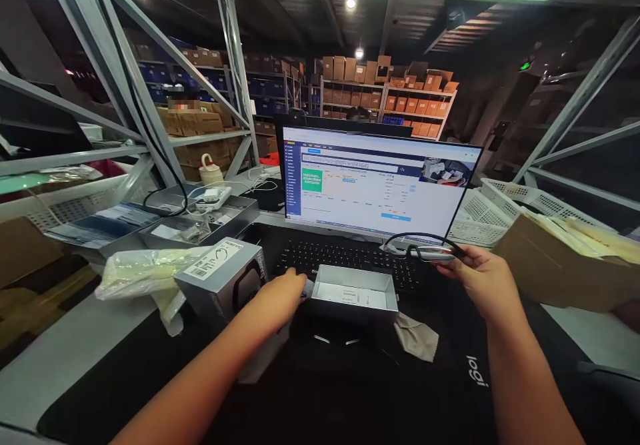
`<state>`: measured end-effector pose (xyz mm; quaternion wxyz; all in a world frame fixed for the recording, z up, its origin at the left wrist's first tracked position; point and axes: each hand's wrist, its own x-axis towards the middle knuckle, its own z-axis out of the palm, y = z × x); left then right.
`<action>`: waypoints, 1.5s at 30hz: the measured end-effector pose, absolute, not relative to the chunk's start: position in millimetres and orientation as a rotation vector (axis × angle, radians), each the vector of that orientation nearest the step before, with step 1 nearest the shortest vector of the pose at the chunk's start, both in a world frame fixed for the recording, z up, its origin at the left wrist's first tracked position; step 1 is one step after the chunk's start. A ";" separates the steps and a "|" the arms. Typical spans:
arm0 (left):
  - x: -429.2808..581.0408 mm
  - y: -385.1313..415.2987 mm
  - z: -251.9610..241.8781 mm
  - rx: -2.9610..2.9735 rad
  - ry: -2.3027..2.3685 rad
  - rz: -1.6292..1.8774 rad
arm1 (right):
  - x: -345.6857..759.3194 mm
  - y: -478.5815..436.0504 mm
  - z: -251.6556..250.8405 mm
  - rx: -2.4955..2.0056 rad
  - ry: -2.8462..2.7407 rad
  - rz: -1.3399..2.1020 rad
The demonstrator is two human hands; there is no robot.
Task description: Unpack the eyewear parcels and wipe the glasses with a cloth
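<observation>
One mat [360, 395], right hand [484, 277] pinching one pair of glasses [431, 254], left hand [284, 293], grip unclear

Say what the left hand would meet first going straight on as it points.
The left hand would probably meet the computer keyboard first; depth is unclear, and the open gray box is close by.

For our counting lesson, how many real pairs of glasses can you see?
1: the dark-framed glasses, held in the right hand near the right end of the keyboard. Others may be hidden.
</observation>
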<state>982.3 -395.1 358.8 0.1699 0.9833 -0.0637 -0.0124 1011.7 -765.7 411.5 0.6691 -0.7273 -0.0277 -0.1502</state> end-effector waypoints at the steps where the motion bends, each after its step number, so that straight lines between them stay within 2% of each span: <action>1: 981.5 -396.2 354.6 2.799 -0.161 -0.035 | 1012.5 -762.7 410.3 -1.657 -0.078 -0.323; 5: 978.7 -399.5 346.2 2.790 -0.134 0.028 | 1015.2 -751.0 404.5 -1.694 -0.131 -0.254; 10: 965.3 -394.6 363.8 2.737 -0.159 0.312 | 1011.2 -750.0 407.2 -1.638 -0.144 -0.220; 15: 935.1 -391.1 375.0 2.473 -0.830 0.889 | 1001.4 -761.1 421.8 -1.503 -0.112 -0.342; 17: 926.0 -396.7 368.4 2.419 -1.032 0.948 | 996.9 -766.0 427.1 -1.455 -0.123 -0.362; 22: 917.4 -419.1 347.1 2.496 -1.170 0.772 | 982.4 -770.1 432.7 -1.466 -0.096 -0.311; 26: 907.0 -431.8 348.8 2.449 -1.053 0.798 | 952.2 -773.2 423.8 -1.553 0.005 -0.271; 31: 890.8 -447.5 356.5 2.491 -0.819 0.910 | 879.7 -781.5 388.2 -1.607 0.119 -0.211; 35: 893.0 -456.5 356.9 2.528 -0.873 0.904 | 828.9 -772.3 351.1 -1.516 0.109 -0.218; 37: 898.4 -458.0 360.1 2.475 -0.899 0.810 | 813.7 -761.8 339.7 -1.531 0.108 -0.226; 40: 907.3 -459.3 368.8 2.356 -0.838 0.453 | 801.5 -744.9 336.7 -1.665 0.106 -0.298; 43: 912.3 -461.9 375.0 2.217 -0.729 0.139 | 796.9 -732.3 343.8 -1.846 0.021 -0.518; 45: 912.1 -463.8 375.6 2.155 -0.701 0.066 | 796.0 -727.1 347.8 -1.974 -0.100 -0.677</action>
